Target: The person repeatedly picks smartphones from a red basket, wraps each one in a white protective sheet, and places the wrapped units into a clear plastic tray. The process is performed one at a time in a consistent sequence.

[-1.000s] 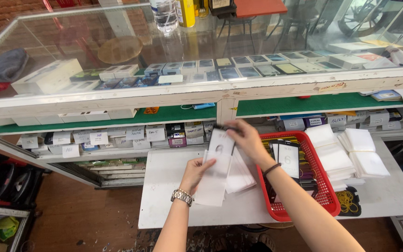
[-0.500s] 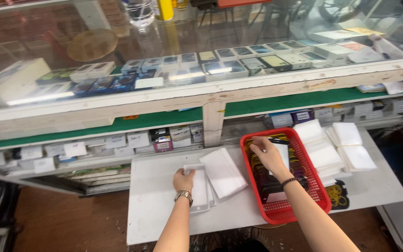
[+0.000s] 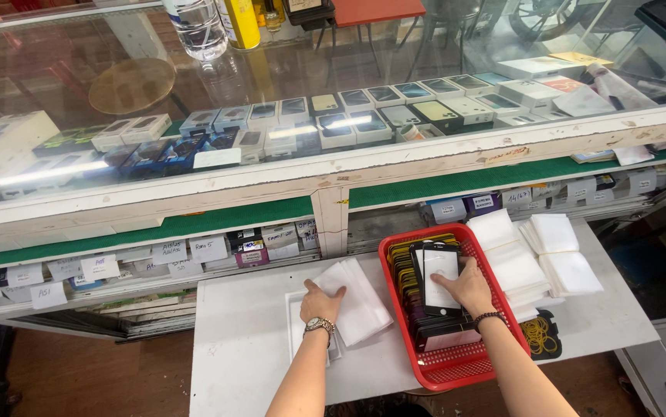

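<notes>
Pressing down with the left hand, palm flat and fingers spread, on a loose stack of white sleeves; wristwatch just behind the knuckles; under hand and stack, a shallow white tray, only partly in view.

Reaching with the right hand into the red basket, thumb and fingers laid against the right edge of a black-framed screen panel; hard to tell whether pinching it or only touching it, the fingertips being half hidden; dark bracelet at the wrist. Panel lying face up on top of a row of like panels packed on edge in the basket, near its middle.

Step in hand, judging by the pose: taking one panel off the row while holding the sleeves steady. Next move, as a judgement: calls for a grip on the panel's edges rather than its face, a straight lift clear of the basket wall, and one sleeve parted from the stack without fanning the rest.

Further out: basket and tray side by side on a white table; right of the basket, more stacks of white packets; near its front corner, a heap of rubber bands; beyond the table, a glass counter over rows of small boxes, with labelled shelves below.
</notes>
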A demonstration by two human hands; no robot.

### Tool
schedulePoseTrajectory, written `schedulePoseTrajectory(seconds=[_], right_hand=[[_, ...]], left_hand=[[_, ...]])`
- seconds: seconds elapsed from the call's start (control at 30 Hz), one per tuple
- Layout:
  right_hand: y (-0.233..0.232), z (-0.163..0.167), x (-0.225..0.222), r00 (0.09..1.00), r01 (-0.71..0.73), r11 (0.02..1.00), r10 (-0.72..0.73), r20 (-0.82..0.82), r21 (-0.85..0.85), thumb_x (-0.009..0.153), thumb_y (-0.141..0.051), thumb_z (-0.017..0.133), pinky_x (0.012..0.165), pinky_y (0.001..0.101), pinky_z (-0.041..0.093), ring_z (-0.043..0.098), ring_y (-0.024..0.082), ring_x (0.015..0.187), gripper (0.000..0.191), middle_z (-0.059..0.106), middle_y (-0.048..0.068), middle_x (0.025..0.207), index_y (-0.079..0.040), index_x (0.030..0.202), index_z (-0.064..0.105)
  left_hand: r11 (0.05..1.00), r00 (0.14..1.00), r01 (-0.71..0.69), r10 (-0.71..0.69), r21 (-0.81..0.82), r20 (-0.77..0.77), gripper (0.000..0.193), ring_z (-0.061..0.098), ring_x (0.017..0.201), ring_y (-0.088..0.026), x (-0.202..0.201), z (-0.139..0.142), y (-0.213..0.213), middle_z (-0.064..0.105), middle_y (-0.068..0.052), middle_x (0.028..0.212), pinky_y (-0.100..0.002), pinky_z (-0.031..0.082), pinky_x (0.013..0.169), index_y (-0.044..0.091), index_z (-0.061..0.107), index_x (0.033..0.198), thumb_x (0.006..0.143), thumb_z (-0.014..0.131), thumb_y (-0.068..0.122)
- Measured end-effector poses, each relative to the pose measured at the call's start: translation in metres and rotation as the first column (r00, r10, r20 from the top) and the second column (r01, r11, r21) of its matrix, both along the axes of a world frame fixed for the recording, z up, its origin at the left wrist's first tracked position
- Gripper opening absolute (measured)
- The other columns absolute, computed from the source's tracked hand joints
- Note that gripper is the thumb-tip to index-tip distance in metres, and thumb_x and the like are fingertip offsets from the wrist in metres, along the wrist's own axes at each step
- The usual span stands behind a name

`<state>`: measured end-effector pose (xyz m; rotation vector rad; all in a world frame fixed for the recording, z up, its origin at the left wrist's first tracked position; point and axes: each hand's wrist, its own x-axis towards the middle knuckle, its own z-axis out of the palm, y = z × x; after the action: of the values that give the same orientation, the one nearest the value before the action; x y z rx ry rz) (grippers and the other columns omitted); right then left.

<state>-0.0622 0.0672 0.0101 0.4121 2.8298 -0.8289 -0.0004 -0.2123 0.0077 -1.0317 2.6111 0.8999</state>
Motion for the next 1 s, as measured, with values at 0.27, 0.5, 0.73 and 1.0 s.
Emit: schedulePoseTrajectory(seconds=[0.27, 0.5, 0.73, 1.0], right_hand=[[0.031, 0.003, -0.008, 0.998, 0.058, 0.934, -0.065, -0.011, -0.352, 0.069, -0.036, 0.088, 0.078, 0.0403, 0.059, 0.073, 0.029, 0.086, 0.065, 0.075, 0.019, 0.098, 0.004, 0.114, 0.061], [0.05, 0.004, -0.006, 0.998, 0.038, 0.919, -0.056, -0.034, -0.392, 0.084, -0.024, 0.078, 0.072, 0.034, 0.052, 0.069, 0.023, 0.077, 0.034, 0.075, 0.013, 0.085, 0.004, 0.103, 0.073], [0.005, 0.028, -0.014, 0.999, -0.039, 0.608, 0.04, -0.018, -0.793, 0.093, -0.019, 0.063, 0.075, 0.0351, 0.058, 0.07, 0.022, 0.09, 0.042, 0.073, 0.016, 0.107, 0.001, 0.13, 0.059], [-0.097, 0.058, 0.006, 0.922, -0.341, 0.505, 0.345, -0.177, -0.793, 0.098, -0.016, 0.064, 0.085, 0.0324, 0.054, 0.065, 0.018, 0.1, 0.035, 0.071, 0.014, 0.113, 0.004, 0.126, 0.059]], left_hand=[[0.999, 0.997, -0.034, 0.035, -0.008, 0.063, 0.104, 0.072, 0.102, -0.036, -0.002, -0.007, 0.019, 0.075, -0.019, 0.105, -0.045, 0.057, 0.091, 0.0, 0.037, 0.139, 0.066, 0.093, 0.049], [0.989, 0.993, -0.081, 0.09, 0.124, -0.07, 0.046, 0.072, 0.099, -0.032, 0.004, -0.015, 0.014, 0.077, -0.017, 0.105, -0.043, 0.056, 0.09, 0.004, 0.071, 0.103, 0.075, 0.084, 0.037], [0.543, 0.808, 0.097, 0.446, 0.834, -0.385, 0.039, 0.071, 0.1, -0.02, 0.004, 0.008, 0.005, 0.072, -0.012, 0.112, -0.032, 0.058, 0.084, 0.004, 0.057, 0.12, 0.083, 0.069, 0.008], [0.708, 0.771, 0.277, 0.24, 0.649, -0.59, 0.04, 0.055, 0.077, -0.01, 0.015, 0.058, -0.016, 0.07, -0.006, 0.09, -0.029, 0.046, 0.067, -0.007, 0.077, 0.107, 0.104, 0.068, 0.032]])
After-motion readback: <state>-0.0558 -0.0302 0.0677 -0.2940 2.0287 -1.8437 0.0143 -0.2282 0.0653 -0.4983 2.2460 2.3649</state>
